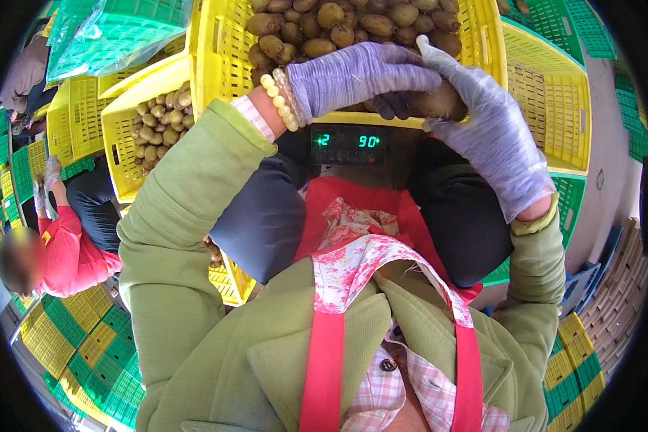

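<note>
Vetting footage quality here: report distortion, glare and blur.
Head view: black corners frame the fisheye image; stacked crates curve near the rim; plastic sheeting shines at upper left; the display glows green; the co-worker's head is smeared; the left hand and right hand look fairly crisp.

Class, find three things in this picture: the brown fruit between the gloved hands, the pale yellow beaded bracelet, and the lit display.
Brown fruit (441,103): head view, on its uncovered skin.
Bracelet (279,101): head view, on a middle bead.
Lit display (346,146): head view, on its dark face.
</note>
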A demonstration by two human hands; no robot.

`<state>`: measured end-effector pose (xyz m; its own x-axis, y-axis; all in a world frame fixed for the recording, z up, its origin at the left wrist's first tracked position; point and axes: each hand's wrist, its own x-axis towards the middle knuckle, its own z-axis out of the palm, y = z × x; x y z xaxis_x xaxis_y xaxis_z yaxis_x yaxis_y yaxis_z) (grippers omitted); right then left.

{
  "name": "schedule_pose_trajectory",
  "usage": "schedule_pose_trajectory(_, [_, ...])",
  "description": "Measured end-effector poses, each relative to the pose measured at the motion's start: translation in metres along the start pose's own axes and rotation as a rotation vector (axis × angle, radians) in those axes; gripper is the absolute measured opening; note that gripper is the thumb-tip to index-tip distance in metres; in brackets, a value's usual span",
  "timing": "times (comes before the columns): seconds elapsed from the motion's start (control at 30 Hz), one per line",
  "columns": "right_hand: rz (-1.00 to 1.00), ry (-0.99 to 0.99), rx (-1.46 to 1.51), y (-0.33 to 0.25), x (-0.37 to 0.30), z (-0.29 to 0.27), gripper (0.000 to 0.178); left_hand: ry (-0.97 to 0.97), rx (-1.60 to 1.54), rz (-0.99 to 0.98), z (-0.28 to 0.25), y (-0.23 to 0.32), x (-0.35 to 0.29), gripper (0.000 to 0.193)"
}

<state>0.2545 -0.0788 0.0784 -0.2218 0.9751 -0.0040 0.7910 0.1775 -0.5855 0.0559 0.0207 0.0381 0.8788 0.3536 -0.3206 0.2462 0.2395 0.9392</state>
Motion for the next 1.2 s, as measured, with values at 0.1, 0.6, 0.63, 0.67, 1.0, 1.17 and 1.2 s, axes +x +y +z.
schedule_pose_trajectory(0.1, [0.052, 0.090, 0.074, 0.008, -0.008, -0.008, 0.073, 0.049, 0.006, 0.101, -0.017, -0.012, -0.005, 0.041])
schedule_pose_trajectory(0.6, [0.627, 0.262, 0.248, 0.134, -0.123, -0.052, 0.059, 0.530, 0.043, 0.010, -0.066, -0.024, -0.019, 0.040])
schedule_pose_trajectory(0.63, [0.611, 0.231, 0.194, 0.134, -0.116, -0.052, 0.059, 0.475, 0.169, 0.018, -0.062, -0.017, -0.021, 0.036])
schedule_pose_trajectory(0.67, [0.566, 0.235, 0.234, 0.142, -0.115, -0.050, 0.058, 0.417, 0.293, 0.035, -0.059, -0.011, -0.020, 0.032])
schedule_pose_trajectory(1.0, [0.121, 0.075, 0.409, 0.033, 0.016, -0.009, 0.066, 0.295, -0.165, 0.125, 0.012, 0.032, -0.027, 0.058])
schedule_pose_trajectory(1.17, [-0.045, 0.063, 0.361, -0.034, 0.034, -0.010, 0.061, 0.317, -0.002, 0.427, -0.001, 0.022, -0.052, 0.041])
schedule_pose_trajectory(1.2, [-0.031, 0.068, 0.393, -0.035, 0.033, -0.009, 0.060, 0.340, -0.111, 0.344, -0.003, 0.018, -0.059, 0.039])
